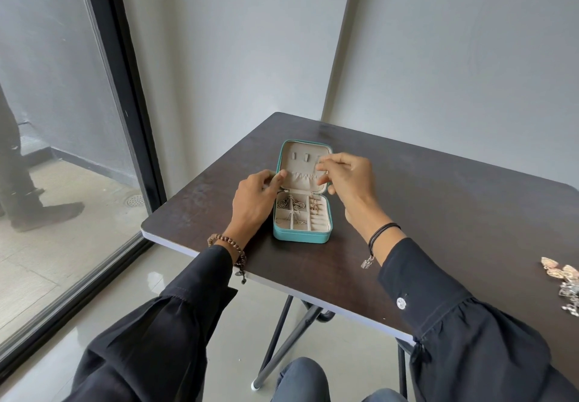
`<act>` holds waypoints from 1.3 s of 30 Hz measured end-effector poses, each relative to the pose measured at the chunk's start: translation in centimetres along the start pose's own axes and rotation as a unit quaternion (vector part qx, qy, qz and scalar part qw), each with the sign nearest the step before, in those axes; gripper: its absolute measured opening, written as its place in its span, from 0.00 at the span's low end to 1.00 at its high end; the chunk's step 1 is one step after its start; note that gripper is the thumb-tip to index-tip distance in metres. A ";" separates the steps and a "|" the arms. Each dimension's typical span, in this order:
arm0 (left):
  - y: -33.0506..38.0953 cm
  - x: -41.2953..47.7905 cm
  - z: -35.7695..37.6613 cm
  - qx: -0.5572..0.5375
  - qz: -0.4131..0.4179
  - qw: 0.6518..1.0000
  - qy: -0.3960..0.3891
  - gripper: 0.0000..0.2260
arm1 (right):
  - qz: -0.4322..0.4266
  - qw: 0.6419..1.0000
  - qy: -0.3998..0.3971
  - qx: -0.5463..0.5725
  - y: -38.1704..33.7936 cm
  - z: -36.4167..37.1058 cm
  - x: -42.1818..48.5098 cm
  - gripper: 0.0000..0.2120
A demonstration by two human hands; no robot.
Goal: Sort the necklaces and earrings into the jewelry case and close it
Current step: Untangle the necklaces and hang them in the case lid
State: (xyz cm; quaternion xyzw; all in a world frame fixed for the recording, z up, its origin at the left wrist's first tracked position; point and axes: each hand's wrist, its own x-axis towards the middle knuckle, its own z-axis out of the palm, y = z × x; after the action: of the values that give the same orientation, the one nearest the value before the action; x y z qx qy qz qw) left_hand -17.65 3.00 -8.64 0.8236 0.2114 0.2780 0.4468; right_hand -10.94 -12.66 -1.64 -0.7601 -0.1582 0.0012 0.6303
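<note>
A small teal jewelry case [300, 237] lies open on the dark table [438, 201], its beige lid [297, 157] standing up at the back. Silver necklaces [289, 204] fill the left compartments and gold earrings [315, 209] sit in the right ring rolls. My left hand [255, 199] grips the lid's left edge with thumb and fingers. My right hand [343, 177] is at the lid's right side, fingers curled, pinching something small and thin against the lid's lining; what it is cannot be made out.
More jewelry [565, 282], pink and silver pieces, lies at the table's far right edge. The table's near edge [219, 256] runs diagonally in front of me. A glass door [62, 151] is on the left, with a person's legs beyond it.
</note>
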 end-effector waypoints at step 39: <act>11.7 -4.1 -1.8 -0.160 0.151 0.970 -0.106 0.11 | -0.201 0.967 -0.137 -0.081 -5.3 -7.8 -3.0 0.07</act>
State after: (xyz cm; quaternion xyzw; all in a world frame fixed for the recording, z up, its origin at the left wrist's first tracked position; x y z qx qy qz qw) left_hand -20.80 -4.30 1.01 0.7888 -0.0113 0.2837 0.5452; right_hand -13.50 -20.00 4.39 -0.7539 -0.3922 -0.0346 0.5260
